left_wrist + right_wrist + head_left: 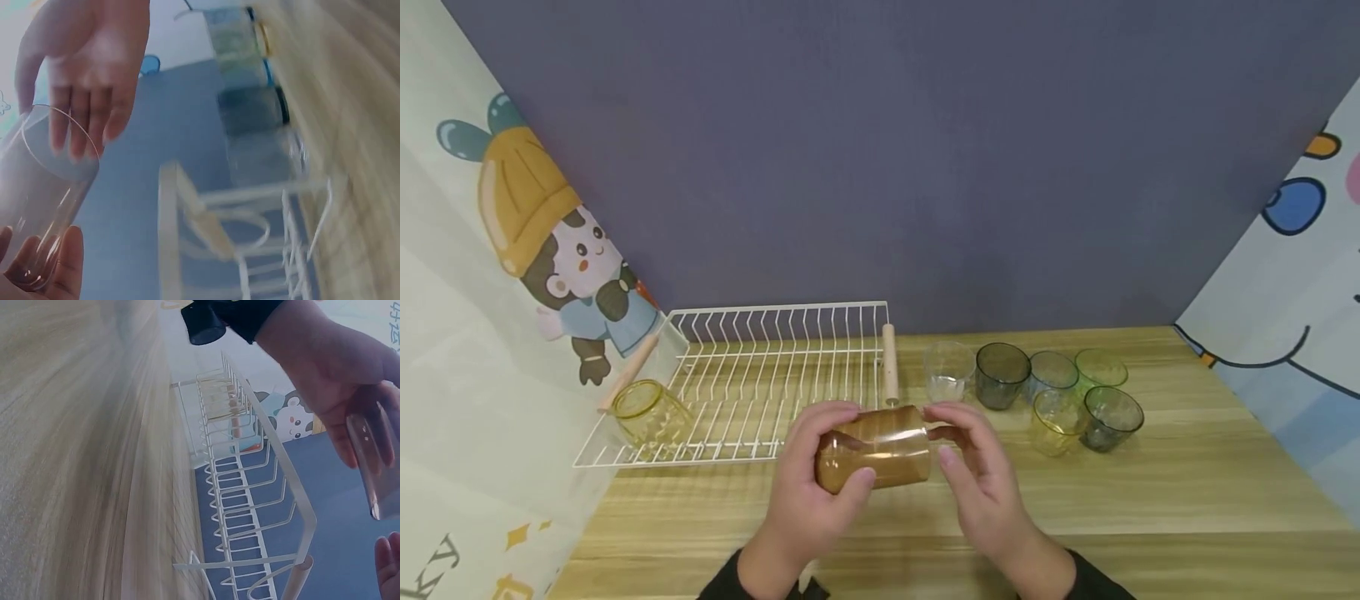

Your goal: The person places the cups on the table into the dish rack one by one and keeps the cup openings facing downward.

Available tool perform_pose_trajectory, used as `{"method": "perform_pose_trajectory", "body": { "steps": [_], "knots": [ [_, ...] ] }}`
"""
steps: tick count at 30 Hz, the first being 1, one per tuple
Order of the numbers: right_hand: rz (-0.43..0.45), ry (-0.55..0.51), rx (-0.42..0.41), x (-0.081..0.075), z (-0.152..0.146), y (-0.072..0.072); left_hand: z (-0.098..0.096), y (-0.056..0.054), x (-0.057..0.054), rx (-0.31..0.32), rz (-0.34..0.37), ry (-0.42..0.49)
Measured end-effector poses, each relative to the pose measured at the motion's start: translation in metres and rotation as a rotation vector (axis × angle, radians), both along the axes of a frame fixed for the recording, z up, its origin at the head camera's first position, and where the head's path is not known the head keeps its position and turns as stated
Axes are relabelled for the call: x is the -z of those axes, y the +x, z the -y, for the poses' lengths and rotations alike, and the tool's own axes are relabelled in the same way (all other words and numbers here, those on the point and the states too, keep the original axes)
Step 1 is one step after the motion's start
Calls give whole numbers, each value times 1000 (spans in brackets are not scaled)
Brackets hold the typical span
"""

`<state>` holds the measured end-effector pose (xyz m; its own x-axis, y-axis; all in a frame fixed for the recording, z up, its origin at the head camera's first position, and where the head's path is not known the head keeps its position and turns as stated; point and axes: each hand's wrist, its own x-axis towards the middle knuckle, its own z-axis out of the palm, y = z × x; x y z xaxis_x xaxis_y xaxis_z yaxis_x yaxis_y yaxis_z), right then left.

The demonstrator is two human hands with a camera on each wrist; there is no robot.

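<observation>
A person's 2 bare hands meet over a wood-grain table (pixel 1210 508), seen from above. The left hand (pixel 808 492) grips an amber glass (pixel 880 454) by its base end, thumb on the near side and fingers wrapped around the back. The glass is on its side in the air, slightly tilted, just in front of the right end of a white wire rack (pixel 778 307); its rim faces the right hand (pixel 988 487). That hand is held loosely at the rim – thumb and fingers spread apart, gently bent, not gripping. Whether a fingertip touches the rim, I cannot tell.

The rack has 2 pale wooden handles (pixel 891 367). At its left end a yellow glass (pixel 655 421) rests at a slant.

Right of the rack, 6 tumblers cluster on the table. The back row, left to right: a clear tumbler (pixel 949 367), a dark grey tumbler (pixel 1002 383), a bluish tumbler (pixel 1052 371) and a green tumbler (pixel 1102 364). In front – a pale yellow tumbler (pixel 1054 427) beside a smoky tumbler (pixel 1110 421). Behind everything stands a dark blue-grey panel (pixel 910 167).
</observation>
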<state>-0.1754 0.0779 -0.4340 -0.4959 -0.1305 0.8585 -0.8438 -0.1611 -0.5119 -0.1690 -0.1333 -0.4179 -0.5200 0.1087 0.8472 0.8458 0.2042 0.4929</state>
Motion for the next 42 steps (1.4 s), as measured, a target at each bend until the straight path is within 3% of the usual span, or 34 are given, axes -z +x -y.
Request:
{"method": "perform_pose_trajectory", "body": {
  "steps": [3,7,10,14,18,21,26,34,42],
  "knots": [
    [23,5,-1,1,-1,-2,15,1,-7,-49,66,-27],
    [119,74,36,7,-3,-5,39,1,-13,-143,122,-93],
    [179,188,115,14,-6,-10,57,-1,-18,-216,133,-145],
    [183,320,216,23,-9,-17,79,-8,-29,-279,137,-201],
    [178,385,255,28,-11,-19,95,-15,-36,-358,117,-245],
    [193,465,299,26,-14,-18,104,-19,-38,-378,108,-263],
    [232,643,412,10,-25,-25,114,-21,-41,-416,119,-294],
    [73,865,562,-12,-32,-52,126,-18,-49,-476,164,-314],
    [-41,1065,596,-18,-25,-66,137,-22,-64,-582,138,-489]
  ]
}}
